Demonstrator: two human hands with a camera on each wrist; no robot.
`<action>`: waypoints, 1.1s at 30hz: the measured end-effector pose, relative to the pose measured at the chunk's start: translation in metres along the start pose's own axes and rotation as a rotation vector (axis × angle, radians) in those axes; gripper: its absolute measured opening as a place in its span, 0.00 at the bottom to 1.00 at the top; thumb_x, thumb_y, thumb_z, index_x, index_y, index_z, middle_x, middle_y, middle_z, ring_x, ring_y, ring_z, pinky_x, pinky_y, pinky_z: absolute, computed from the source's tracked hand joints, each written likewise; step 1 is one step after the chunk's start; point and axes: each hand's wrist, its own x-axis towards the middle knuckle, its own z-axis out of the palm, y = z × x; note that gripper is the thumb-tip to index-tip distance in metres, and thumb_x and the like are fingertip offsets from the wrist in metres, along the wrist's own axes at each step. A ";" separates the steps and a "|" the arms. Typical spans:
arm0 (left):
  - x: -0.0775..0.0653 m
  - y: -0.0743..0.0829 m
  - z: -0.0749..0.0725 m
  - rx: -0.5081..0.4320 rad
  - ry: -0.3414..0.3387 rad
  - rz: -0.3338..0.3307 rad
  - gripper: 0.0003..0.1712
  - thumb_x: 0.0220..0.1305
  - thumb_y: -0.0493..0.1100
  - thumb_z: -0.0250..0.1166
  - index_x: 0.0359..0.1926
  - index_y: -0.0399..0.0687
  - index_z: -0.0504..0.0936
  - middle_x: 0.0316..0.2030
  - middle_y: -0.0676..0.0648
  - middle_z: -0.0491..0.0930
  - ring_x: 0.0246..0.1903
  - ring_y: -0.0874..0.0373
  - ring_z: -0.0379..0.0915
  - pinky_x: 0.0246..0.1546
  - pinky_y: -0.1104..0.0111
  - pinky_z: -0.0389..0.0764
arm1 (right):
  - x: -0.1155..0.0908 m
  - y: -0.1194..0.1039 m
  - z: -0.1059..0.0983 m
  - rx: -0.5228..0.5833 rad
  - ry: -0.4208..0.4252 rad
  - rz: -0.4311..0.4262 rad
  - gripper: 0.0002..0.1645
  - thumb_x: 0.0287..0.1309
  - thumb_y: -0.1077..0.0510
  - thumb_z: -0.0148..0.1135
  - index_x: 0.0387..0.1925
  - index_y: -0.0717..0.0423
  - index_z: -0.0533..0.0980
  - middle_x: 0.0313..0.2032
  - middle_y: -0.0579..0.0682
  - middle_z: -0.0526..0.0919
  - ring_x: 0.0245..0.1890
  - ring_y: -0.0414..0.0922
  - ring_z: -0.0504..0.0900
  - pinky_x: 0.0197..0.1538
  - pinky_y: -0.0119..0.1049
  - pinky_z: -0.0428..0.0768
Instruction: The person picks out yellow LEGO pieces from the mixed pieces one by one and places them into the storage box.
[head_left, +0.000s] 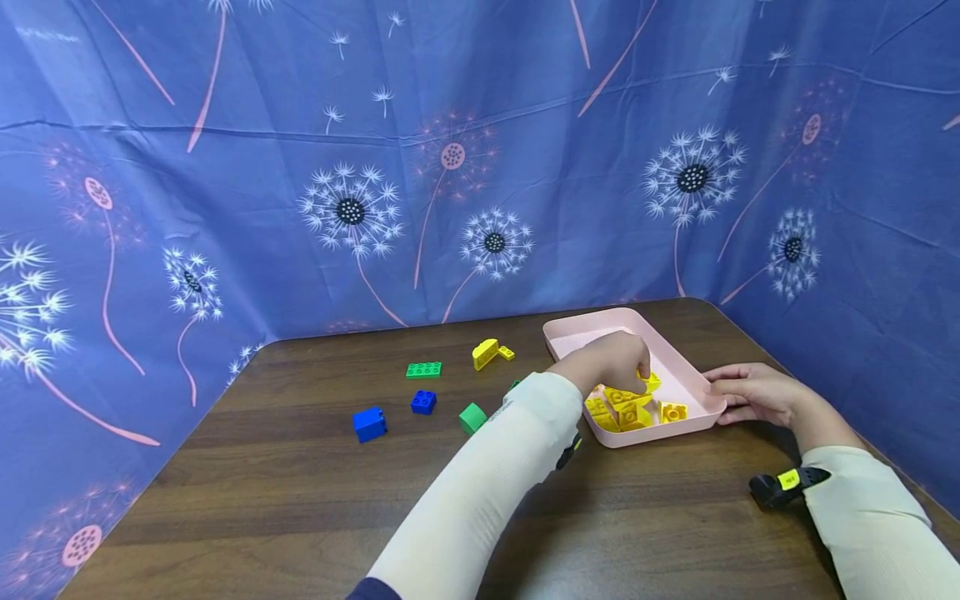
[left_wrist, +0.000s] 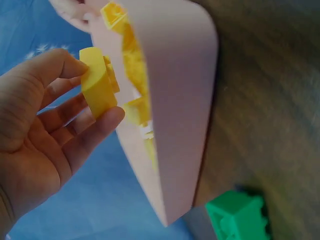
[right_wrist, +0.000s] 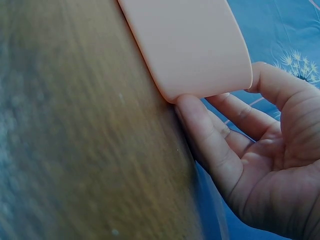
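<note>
Between the thumb and fingertips of my left hand (head_left: 617, 360) is a yellow toy building brick (left_wrist: 99, 84) with a smooth curved side and studs, pinched over the pink tray (head_left: 660, 431). Several yellow bricks (head_left: 630, 414) lie in the near part of that tray, some overlapping. My right hand (head_left: 759, 393) holds the tray's near right corner; in the right wrist view its thumb is at the bottom edge and a finger at the rim. The left wrist view shows the held brick close beside the tray's wall.
Left of the tray on the wooden table (head_left: 300, 492) lie a flat green brick (head_left: 423, 370), two blue bricks (head_left: 370, 424), a rounded green brick (head_left: 472, 418), a yellow arched brick (head_left: 485, 353) and a small yellow one (head_left: 507, 353). My left sleeve mostly hides another green piece. A blue curtain (head_left: 585, 208) hangs behind.
</note>
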 end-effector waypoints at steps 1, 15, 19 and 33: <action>0.002 0.001 0.003 0.006 0.001 -0.002 0.10 0.59 0.47 0.70 0.43 0.54 0.88 0.40 0.60 0.83 0.39 0.70 0.74 0.45 0.81 0.72 | 0.000 0.000 0.000 0.004 0.001 0.002 0.17 0.64 0.64 0.57 0.53 0.66 0.77 0.38 0.49 0.83 0.33 0.48 0.85 0.39 0.46 0.84; 0.009 -0.007 0.021 -0.182 0.082 -0.131 0.11 0.59 0.44 0.71 0.44 0.54 0.87 0.40 0.60 0.82 0.39 0.70 0.73 0.43 0.81 0.73 | 0.001 -0.002 0.003 -0.040 0.047 0.027 0.33 0.62 0.63 0.59 0.62 0.79 0.61 0.39 0.49 0.83 0.34 0.48 0.85 0.40 0.47 0.84; 0.008 -0.008 0.022 -0.213 0.096 -0.114 0.13 0.58 0.42 0.71 0.46 0.54 0.87 0.40 0.59 0.82 0.39 0.70 0.72 0.42 0.81 0.74 | 0.000 -0.003 0.004 -0.035 0.049 0.030 0.34 0.62 0.62 0.59 0.63 0.78 0.61 0.39 0.50 0.84 0.34 0.48 0.85 0.40 0.47 0.84; 0.006 0.004 0.018 -0.355 0.103 -0.028 0.26 0.58 0.30 0.64 0.58 0.52 0.81 0.53 0.56 0.80 0.48 0.69 0.75 0.41 0.84 0.74 | -0.001 -0.003 0.002 -0.010 0.018 0.018 0.27 0.63 0.63 0.57 0.58 0.78 0.67 0.38 0.51 0.84 0.34 0.48 0.85 0.40 0.46 0.84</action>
